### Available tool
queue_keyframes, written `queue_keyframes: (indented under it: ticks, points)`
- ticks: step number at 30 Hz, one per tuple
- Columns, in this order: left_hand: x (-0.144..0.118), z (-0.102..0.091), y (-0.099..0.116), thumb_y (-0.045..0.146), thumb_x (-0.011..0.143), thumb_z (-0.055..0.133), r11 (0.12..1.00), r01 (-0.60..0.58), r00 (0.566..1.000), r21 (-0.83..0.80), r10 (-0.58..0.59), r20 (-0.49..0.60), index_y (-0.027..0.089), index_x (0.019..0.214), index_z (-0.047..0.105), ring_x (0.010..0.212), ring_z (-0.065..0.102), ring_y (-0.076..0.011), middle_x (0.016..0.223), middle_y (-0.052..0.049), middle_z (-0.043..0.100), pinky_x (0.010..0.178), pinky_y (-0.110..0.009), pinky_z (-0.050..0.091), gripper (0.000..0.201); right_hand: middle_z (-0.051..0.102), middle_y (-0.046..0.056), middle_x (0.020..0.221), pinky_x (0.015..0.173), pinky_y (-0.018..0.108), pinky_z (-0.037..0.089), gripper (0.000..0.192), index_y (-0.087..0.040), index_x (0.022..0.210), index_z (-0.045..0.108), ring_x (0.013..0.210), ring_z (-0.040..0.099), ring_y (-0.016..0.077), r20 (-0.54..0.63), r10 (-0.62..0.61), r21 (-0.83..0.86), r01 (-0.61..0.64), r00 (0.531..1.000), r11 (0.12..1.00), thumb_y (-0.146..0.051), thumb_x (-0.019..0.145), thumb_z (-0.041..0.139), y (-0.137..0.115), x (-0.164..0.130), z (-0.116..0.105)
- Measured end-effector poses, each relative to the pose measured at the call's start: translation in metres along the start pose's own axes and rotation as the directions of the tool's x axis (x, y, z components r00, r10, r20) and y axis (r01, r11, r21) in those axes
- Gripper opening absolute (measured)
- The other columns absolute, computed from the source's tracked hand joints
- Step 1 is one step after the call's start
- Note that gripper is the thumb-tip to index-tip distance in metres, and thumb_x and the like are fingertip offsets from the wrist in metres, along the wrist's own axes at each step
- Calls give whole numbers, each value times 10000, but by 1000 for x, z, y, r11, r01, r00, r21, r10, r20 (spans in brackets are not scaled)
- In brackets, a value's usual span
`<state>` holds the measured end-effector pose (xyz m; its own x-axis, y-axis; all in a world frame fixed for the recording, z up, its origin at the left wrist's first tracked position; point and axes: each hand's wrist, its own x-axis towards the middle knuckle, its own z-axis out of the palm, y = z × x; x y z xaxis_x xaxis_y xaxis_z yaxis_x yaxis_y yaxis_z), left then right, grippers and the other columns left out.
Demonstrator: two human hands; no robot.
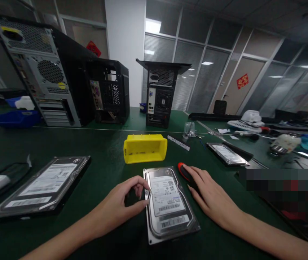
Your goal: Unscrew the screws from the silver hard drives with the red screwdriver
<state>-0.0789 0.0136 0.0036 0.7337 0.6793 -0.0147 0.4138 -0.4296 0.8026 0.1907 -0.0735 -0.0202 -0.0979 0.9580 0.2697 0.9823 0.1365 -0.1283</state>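
place: computer repair workshop | evidence: open PC towers (48,72), hard drives (167,202), green bench (89,144)

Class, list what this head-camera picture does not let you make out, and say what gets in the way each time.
- Red-tipped tool: the right hand covers most of it.
- Label print on the centre hard drive: too small to read.
- Area at the right of the green table: hidden by a pixelated patch.
- Left hand fingertips: contact with the drive's edge unclear.

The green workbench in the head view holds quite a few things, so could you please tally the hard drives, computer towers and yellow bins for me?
Silver metal hard drives with white labels: 3
Black computer tower cases, standing upright: 3
Yellow plastic bins: 1
Total: 7
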Motion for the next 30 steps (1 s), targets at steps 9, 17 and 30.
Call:
queue_keyframes:
  ticks: [9, 17, 30]
  points:
    - [0, 0, -2, 296, 832, 572, 998, -21, 1000, -51, 21, 8, 196, 1028, 550, 873, 529, -174, 908, -11, 564, 777, -281, 432, 221, 443, 100, 1333, 1016, 457, 439, 527, -270, 1427, 226, 1172, 508, 228, -5, -15, -18, 15, 1000, 1000, -259, 915, 351, 2, 2, 1]
    - [2, 2, -7, 289, 825, 577, 998, -24, 1000, -64, 23, -7, 198, 1016, 567, 861, 532, -172, 911, -9, 579, 774, -283, 435, 212, 335, 109, 1446, 1047, 473, 409, 563, -266, 1449, 155, 1262, 448, 241, 20, -4, -42, 4, 1000, 999, -219, 915, 328, 5, -1, 6]
    - [0, 0, -7, 372, 762, 678, 997, -30, 999, -66, 31, 18, 210, 1039, 559, 876, 540, -177, 932, -3, 567, 781, -295, 432, 342, 267, 58, 1469, 1016, 517, 431, 366, -325, 1286, 445, 1310, 380, 262, -34, -8, 60, 10, 999, 998, -324, 928, 373, 7, 0, 1]
